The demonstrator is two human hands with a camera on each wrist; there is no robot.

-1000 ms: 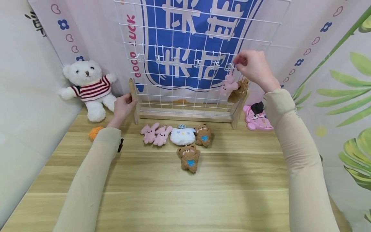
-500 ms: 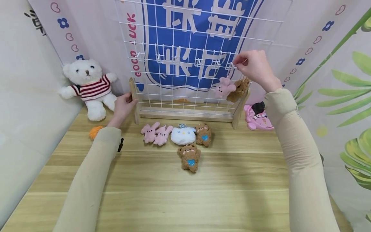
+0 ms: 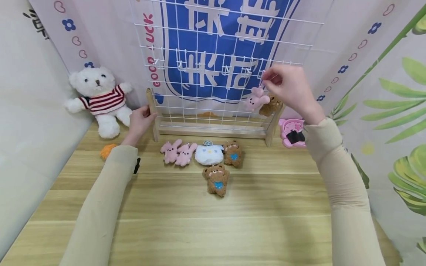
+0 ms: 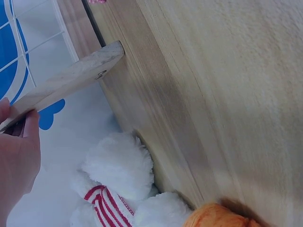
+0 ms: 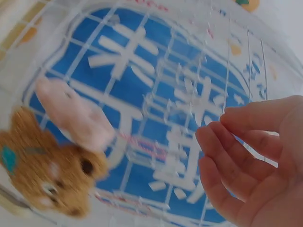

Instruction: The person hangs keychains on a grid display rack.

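Note:
My left hand (image 3: 139, 123) grips the left wooden post (image 3: 151, 111) of a white wire grid rack (image 3: 206, 94). In the left wrist view, thumb and fingers pinch that post. A pink plush bunny keychain (image 3: 255, 99) hangs by a pink cord from a hook at the grid's right side. Beside it hangs a brown plush bear keychain (image 3: 270, 107). My right hand (image 3: 291, 90) is close to the bunny's hook. Its fingers (image 5: 232, 151) are loosely bent with nothing visible between them in the right wrist view, apart from the cord.
Two pink bunny keychains (image 3: 178, 152), a white plush keychain (image 3: 209, 155) and two brown bear keychains (image 3: 217, 180) lie before the rack. A white teddy bear (image 3: 101, 98) and an orange ball (image 3: 107, 150) are left. A pink clock (image 3: 287, 129) stands right. Several hooks (image 3: 226, 69) line the grid.
My right hand has drawn back slightly from the hook, and its fingers have come away. The hanging bunny has swung slightly left. The left hand keeps its grip on the post.

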